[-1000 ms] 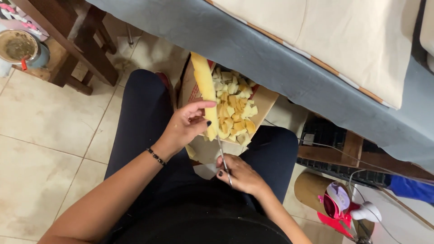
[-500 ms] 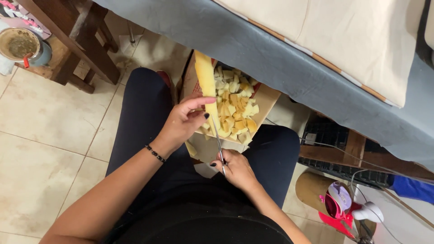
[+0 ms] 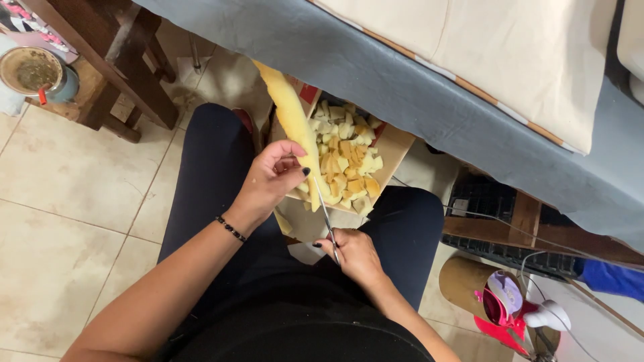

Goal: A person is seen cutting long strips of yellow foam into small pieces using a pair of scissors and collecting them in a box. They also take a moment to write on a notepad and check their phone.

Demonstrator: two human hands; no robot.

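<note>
My left hand grips a long strip of yellow foam near its lower end and holds it up over my lap. My right hand is closed on a pair of scissors, whose thin blades point up and meet the lower tip of the strip. Just behind the strip, an open cardboard box rests between my knees and holds several small cut yellow foam pieces. A dark beaded bracelet sits on my left wrist.
I sit on a tiled floor in dark trousers. A bed with a grey sheet and cream cover runs across the top. A wooden stool and a cup stand top left; a cardboard tube and pink tool lie bottom right.
My left hand has shifted a little along the foam strip and the strip now stands longer above it. The scissors stay at the strip's lower end.
</note>
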